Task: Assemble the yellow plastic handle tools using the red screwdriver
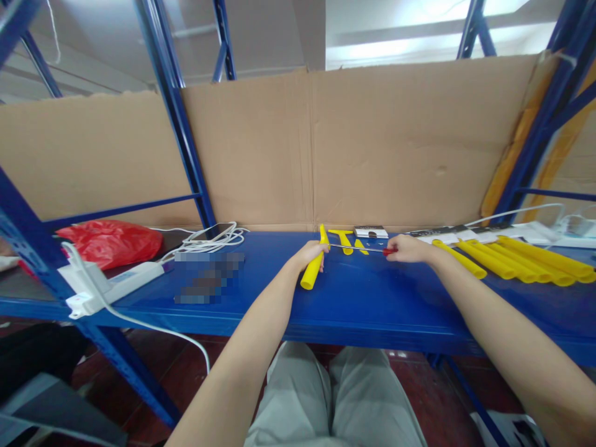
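Observation:
My left hand (311,253) is wrapped round a yellow tube-like piece (311,273), whose hollow end tilts toward me over the blue shelf. In my right hand (404,249) is the red handle of a screwdriver (390,251). Its thin metal shaft runs left and reaches the yellow piece at my left fingers; whether the tip sits on a screw is too small to tell. Just behind, between the hands, lie a yellow T-shaped part (343,241) and a small yellow part (360,246). A small white box (371,231) stands near the cardboard.
Several yellow tubes (526,261) lie in a row at the right. Left on the blue shelf (261,292) are a white power strip (112,288), coiled white cable (218,236) and a red plastic bag (112,241). Blue posts and a cardboard wall (395,143) bound the shelf.

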A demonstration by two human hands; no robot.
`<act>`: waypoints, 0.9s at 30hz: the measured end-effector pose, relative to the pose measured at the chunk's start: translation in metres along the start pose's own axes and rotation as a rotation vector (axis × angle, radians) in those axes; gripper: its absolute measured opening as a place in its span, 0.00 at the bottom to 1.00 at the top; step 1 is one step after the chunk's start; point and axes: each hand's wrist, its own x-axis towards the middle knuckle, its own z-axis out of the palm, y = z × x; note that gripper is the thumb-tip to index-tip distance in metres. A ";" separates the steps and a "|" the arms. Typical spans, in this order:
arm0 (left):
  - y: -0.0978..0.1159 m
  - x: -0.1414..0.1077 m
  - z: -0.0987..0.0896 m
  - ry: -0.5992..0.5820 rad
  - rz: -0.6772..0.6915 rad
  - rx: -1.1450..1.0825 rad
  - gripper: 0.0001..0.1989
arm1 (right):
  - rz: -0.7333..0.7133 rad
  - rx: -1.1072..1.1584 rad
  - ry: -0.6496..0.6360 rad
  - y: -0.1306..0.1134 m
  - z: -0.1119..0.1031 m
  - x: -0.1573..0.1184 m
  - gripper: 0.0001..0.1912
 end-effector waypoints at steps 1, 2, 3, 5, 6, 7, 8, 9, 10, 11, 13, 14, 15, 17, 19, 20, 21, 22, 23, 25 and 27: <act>0.000 0.000 0.000 0.003 -0.005 0.005 0.12 | 0.019 0.009 0.005 0.000 0.001 0.000 0.05; 0.000 0.001 0.000 0.004 -0.012 0.009 0.12 | 0.046 0.018 0.006 0.000 0.001 0.001 0.04; 0.000 0.001 0.000 0.006 -0.018 0.014 0.12 | 0.073 0.022 0.010 0.000 0.002 0.001 0.04; -0.001 0.002 0.000 0.005 -0.025 0.020 0.12 | 0.086 0.008 0.026 0.001 0.002 0.001 0.04; -0.001 0.003 0.000 0.003 -0.022 0.023 0.12 | 0.066 -0.003 0.035 0.001 0.002 0.001 0.04; -0.001 0.003 0.000 0.004 -0.018 0.026 0.12 | 0.037 -0.013 0.039 0.001 0.001 0.001 0.04; -0.002 0.004 0.000 0.006 -0.013 0.029 0.12 | 0.011 -0.017 0.035 0.001 0.000 0.000 0.04; -0.002 0.004 0.000 0.009 -0.008 0.033 0.12 | -0.004 -0.019 0.020 0.001 -0.001 0.000 0.04; -0.003 0.005 0.000 0.011 -0.005 0.038 0.13 | -0.007 -0.024 0.004 0.001 -0.002 -0.001 0.05; -0.003 0.005 0.000 0.011 -0.003 0.045 0.13 | 0.003 -0.036 0.000 0.001 -0.003 -0.002 0.05; -0.004 0.007 0.001 0.006 0.003 0.062 0.13 | 0.047 -0.072 0.024 0.000 -0.004 -0.003 0.04; -0.005 0.007 0.001 0.002 0.008 0.071 0.13 | 0.070 -0.083 0.037 0.000 -0.004 -0.003 0.03; -0.006 0.008 0.001 -0.001 0.013 0.081 0.13 | 0.088 -0.087 0.043 0.000 -0.004 -0.003 0.03; -0.007 0.009 0.002 -0.004 0.024 0.100 0.12 | 0.097 -0.085 0.036 -0.001 -0.004 -0.003 0.03; -0.008 0.010 0.002 -0.004 0.033 0.112 0.11 | 0.075 -0.074 0.028 -0.001 -0.005 -0.004 0.04; -0.008 0.010 0.002 -0.003 0.036 0.112 0.10 | 0.061 -0.062 0.024 -0.001 -0.005 -0.004 0.04; -0.008 0.010 0.001 -0.001 0.038 0.110 0.10 | 0.050 -0.046 0.017 -0.001 -0.006 -0.005 0.05; -0.008 0.010 0.001 0.002 0.039 0.106 0.10 | 0.045 -0.027 0.007 -0.001 -0.006 -0.005 0.05; -0.008 0.011 0.001 0.003 0.040 0.103 0.10 | 0.045 -0.012 -0.003 -0.001 -0.007 -0.005 0.06; -0.008 0.011 0.001 -0.001 0.041 0.108 0.11 | 0.048 -0.009 -0.013 -0.002 -0.006 -0.006 0.06; -0.008 0.010 0.001 -0.007 0.039 0.123 0.11 | 0.049 -0.025 0.005 -0.002 -0.006 -0.006 0.05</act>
